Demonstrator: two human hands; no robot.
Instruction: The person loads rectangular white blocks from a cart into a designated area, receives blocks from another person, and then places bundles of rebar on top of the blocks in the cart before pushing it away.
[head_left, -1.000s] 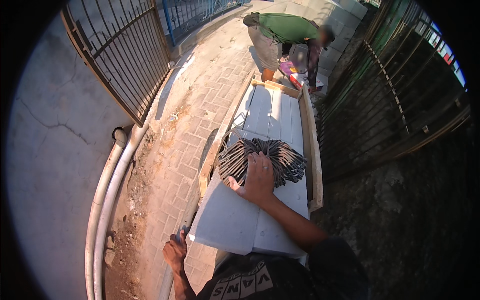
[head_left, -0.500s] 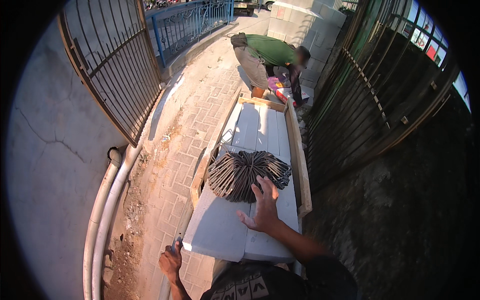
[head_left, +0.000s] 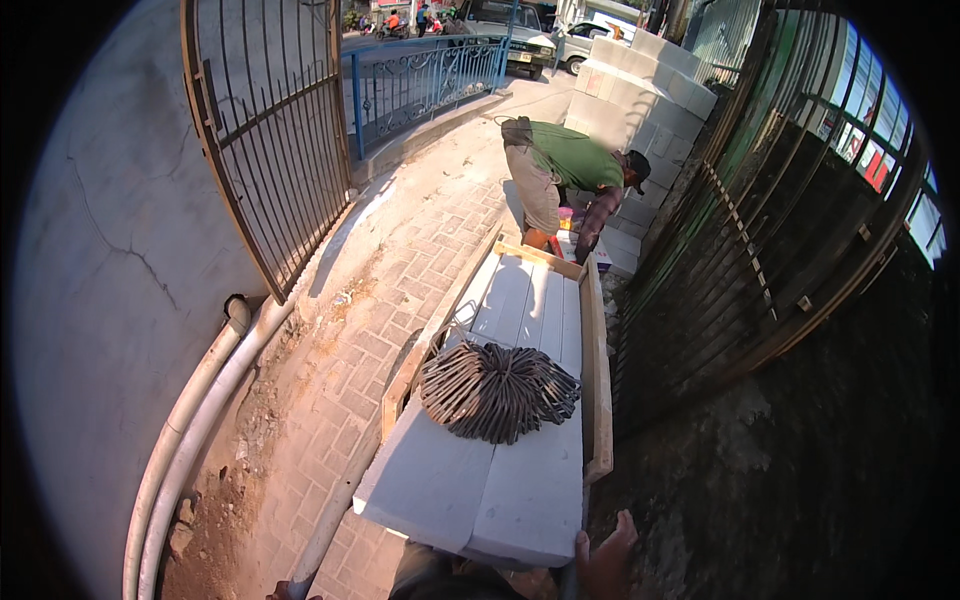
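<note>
A cart with wooden side boards stretches out in front of me, loaded with pale lightweight blocks. On top of the blocks lies a fanned bundle of bent, rusty rebar stirrups. At the lower edge my left hand is closed around the end of the cart's long left handle; most of the hand is cut off. My right hand is beside the near right corner of the blocks, thumb and fingers apart, holding nothing. Whether it touches the right handle is hidden.
A person in a green shirt bends over packages past the cart's far end. Stacked blocks stand behind. Open barred gates flank the path, left and right. Two pipes run along the left wall.
My right hand has left the space over the rebar bundle and come down beside the blocks' right corner. My left hand sits lower in view. The view has tilted up, showing parked vehicles.
</note>
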